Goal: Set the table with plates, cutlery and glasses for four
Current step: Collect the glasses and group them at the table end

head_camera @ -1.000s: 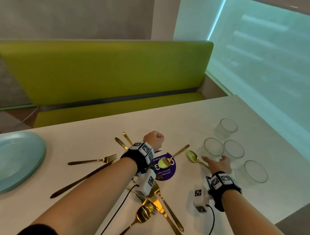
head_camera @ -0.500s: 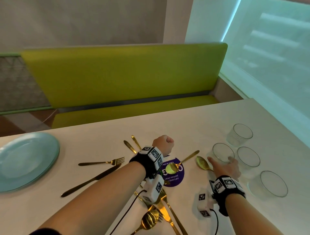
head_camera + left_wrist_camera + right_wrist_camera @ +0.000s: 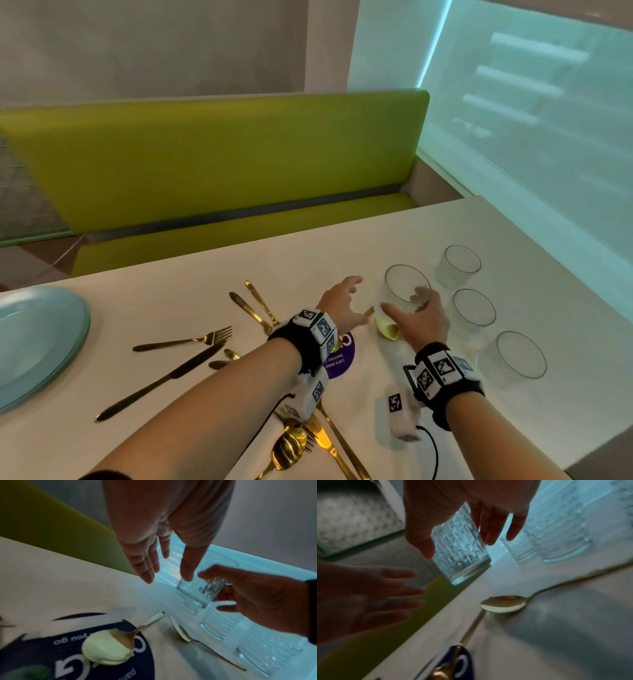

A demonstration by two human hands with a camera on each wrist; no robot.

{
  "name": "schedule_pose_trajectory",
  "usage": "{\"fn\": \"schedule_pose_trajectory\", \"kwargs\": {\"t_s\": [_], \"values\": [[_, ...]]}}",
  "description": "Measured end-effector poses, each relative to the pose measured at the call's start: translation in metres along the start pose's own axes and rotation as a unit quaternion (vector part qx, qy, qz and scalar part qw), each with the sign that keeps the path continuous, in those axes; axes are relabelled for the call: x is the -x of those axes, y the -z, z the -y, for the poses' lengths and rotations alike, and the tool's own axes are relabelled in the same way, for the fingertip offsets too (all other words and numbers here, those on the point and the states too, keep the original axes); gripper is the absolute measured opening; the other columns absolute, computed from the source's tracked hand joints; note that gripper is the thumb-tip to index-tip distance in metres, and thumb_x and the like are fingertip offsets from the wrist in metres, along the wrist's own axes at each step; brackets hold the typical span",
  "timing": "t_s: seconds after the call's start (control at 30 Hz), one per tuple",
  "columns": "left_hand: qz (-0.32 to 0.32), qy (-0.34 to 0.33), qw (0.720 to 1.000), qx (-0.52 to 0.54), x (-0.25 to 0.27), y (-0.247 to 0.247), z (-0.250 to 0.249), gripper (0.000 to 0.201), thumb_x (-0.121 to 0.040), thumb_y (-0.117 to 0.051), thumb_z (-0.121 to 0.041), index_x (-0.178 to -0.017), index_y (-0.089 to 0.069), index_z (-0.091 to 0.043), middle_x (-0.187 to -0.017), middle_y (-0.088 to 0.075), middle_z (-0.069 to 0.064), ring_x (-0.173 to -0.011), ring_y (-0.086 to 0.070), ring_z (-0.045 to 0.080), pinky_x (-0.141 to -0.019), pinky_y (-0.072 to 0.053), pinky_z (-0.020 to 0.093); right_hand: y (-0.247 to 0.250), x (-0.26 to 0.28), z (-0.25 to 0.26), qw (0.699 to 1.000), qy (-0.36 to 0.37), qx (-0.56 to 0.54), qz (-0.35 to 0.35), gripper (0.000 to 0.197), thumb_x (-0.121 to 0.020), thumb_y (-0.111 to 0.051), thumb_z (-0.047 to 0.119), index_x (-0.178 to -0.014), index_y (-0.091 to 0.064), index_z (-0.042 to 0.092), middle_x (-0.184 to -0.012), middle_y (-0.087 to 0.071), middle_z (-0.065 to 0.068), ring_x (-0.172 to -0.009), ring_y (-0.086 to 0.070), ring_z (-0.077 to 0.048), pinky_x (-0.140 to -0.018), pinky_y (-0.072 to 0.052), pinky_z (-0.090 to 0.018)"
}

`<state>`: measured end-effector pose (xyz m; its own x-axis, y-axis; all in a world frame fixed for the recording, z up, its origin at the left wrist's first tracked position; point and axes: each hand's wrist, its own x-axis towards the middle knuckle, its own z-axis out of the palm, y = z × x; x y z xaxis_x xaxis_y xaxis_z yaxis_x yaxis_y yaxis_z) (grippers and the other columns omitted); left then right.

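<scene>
My right hand (image 3: 416,317) grips a clear patterned glass (image 3: 404,294) (image 3: 458,547) and holds it tilted, lifted off the white table (image 3: 171,301). My left hand (image 3: 342,301) (image 3: 164,561) is open just left of the glass (image 3: 200,592), fingers spread, touching nothing. Three more glasses (image 3: 474,308) stand to the right. Gold spoons (image 3: 109,647) (image 3: 503,603) lie under the hands. Gold forks (image 3: 191,341), a knife (image 3: 161,380) and more cutlery (image 3: 315,438) lie scattered on the near table. Light blue plates (image 3: 37,342) sit stacked at the left edge.
A round purple sticker (image 3: 342,359) lies on the table beneath my left wrist. A green bench (image 3: 219,164) runs along the far side of the table. A frosted window (image 3: 531,120) lines the right side.
My right hand took hold of the nearest glass and lifted it, tilted, off the table. My left hand went from a fist to open fingers and moved right, toward the glass.
</scene>
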<state>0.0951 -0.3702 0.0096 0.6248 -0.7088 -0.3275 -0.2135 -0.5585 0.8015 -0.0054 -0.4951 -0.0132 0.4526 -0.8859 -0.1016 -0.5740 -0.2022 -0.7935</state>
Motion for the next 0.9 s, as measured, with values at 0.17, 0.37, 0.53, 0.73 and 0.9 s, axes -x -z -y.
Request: {"fn": "schedule_pose_trajectory", "kwargs": {"t_s": [0.17,0.37,0.53,0.73,0.9], "values": [[0.010,-0.059,0.998,0.036,-0.006,-0.019,-0.015,0.098,-0.064,-0.084,-0.019,-0.145,-0.028,-0.025,-0.141,-0.049,0.000,-0.127,-0.050,0.020,-0.100,-0.041,0.027,0.010,0.018,0.011,0.996,0.021,-0.066,0.062,0.061,-0.062,-0.085,0.025,-0.114,-0.054,0.019,-0.100,-0.059,0.003,-0.092,-0.058,-0.017,-0.082,-0.049,-0.029],[-0.042,-0.059,0.996,0.059,-0.009,-0.034,-0.015,0.083,-0.059,-0.088,-0.023,-0.130,-0.045,-0.020,-0.124,-0.060,0.001,-0.107,-0.059,0.016,-0.086,-0.047,0.022,0.022,0.014,-0.006,0.977,-0.026,-0.162,0.135,0.074,-0.059,-0.088,0.020,-0.123,-0.053,0.012,-0.106,-0.067,-0.008,-0.096,-0.066,-0.025,-0.088,-0.055,-0.045],[-0.110,-0.026,0.990,0.082,-0.012,-0.029,-0.011,0.086,-0.057,-0.089,-0.031,-0.129,-0.044,-0.018,-0.124,-0.059,0.001,-0.112,-0.057,0.019,-0.091,-0.049,0.026,0.038,0.003,-0.031,0.989,-0.113,-0.079,0.045,0.076,-0.067,-0.084,0.026,-0.132,-0.048,0.011,-0.118,-0.061,-0.007,-0.108,-0.059,-0.024,-0.096,-0.048,-0.038],[-0.130,-0.005,0.988,0.078,-0.013,-0.011,-0.006,0.084,-0.060,-0.087,-0.027,-0.131,-0.042,-0.016,-0.127,-0.058,0.004,-0.116,-0.056,0.022,-0.093,-0.049,0.028,0.043,-0.018,-0.055,0.965,-0.256,-0.023,-0.043,0.075,-0.078,-0.074,0.018,-0.136,-0.032,-0.003,-0.133,-0.049,-0.024,-0.122,-0.050,-0.035,-0.095,-0.042,-0.037],[-0.132,0.008,0.987,0.095,-0.012,-0.005,-0.003,0.083,-0.061,-0.087,-0.027,-0.130,-0.042,-0.017,-0.127,-0.059,0.003,-0.117,-0.055,0.022,-0.092,-0.049,0.027,0.038,-0.039,-0.061,0.962,-0.269,-0.001,-0.047,0.082,-0.077,-0.075,0.028,-0.133,-0.027,-0.007,-0.129,-0.050,-0.025,-0.119,-0.052,-0.036,-0.094,-0.042,-0.039]]}}
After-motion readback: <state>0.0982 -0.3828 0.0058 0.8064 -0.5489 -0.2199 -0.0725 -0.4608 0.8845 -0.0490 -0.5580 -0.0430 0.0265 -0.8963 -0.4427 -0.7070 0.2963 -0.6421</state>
